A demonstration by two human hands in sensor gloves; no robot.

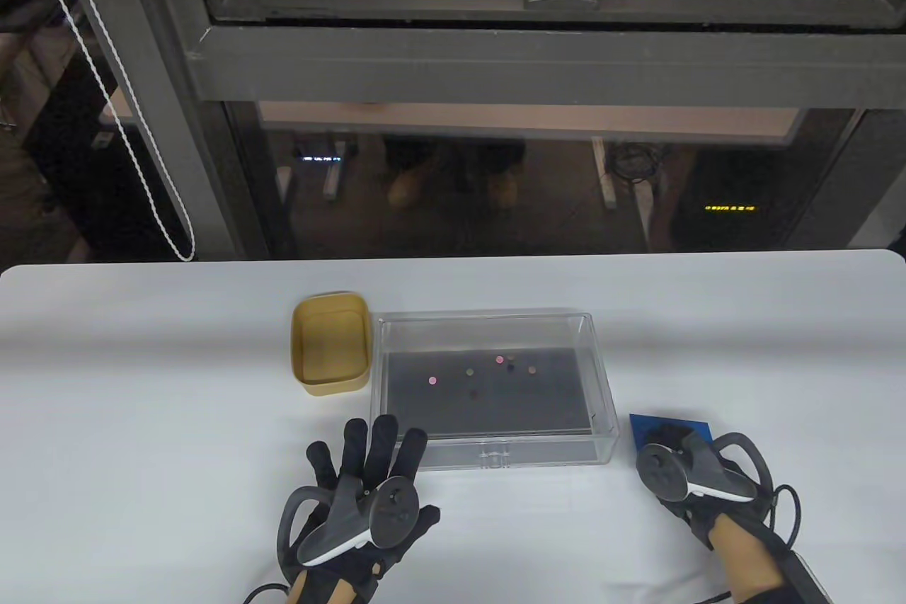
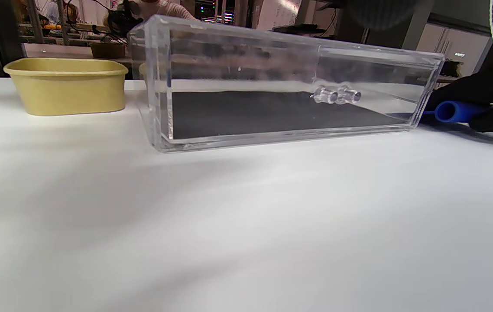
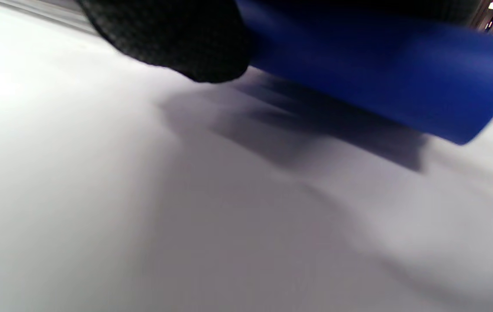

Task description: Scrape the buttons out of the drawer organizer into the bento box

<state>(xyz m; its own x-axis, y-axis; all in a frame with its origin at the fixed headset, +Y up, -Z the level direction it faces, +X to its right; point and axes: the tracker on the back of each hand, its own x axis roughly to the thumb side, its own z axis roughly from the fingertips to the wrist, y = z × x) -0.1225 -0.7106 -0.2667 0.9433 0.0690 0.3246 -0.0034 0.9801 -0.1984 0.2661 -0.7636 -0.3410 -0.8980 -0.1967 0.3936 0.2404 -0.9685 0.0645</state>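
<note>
A clear acrylic drawer organizer (image 1: 598, 377) with a black liner stands mid-table and holds several small buttons (image 1: 500, 359), pink and dark, scattered toward its far side. A yellow bento box (image 1: 330, 345) stands empty, touching its left end. My left hand (image 1: 368, 455) lies on the table with its fingers spread, just in front of the organizer's near-left corner, holding nothing. My right hand (image 1: 669, 445) grips a blue scraper (image 1: 672, 425) just right of the organizer's near-right corner. The left wrist view shows the organizer (image 2: 290, 82), the bento box (image 2: 66, 84) and the scraper (image 2: 450, 112). In the right wrist view the scraper (image 3: 381, 69) hangs just above the table.
The white table (image 1: 141, 420) spreads wide to the left and right of the objects. Its far edge runs along a dark glass window. The organizer's clear pull knob (image 2: 336, 95) faces me on its near wall.
</note>
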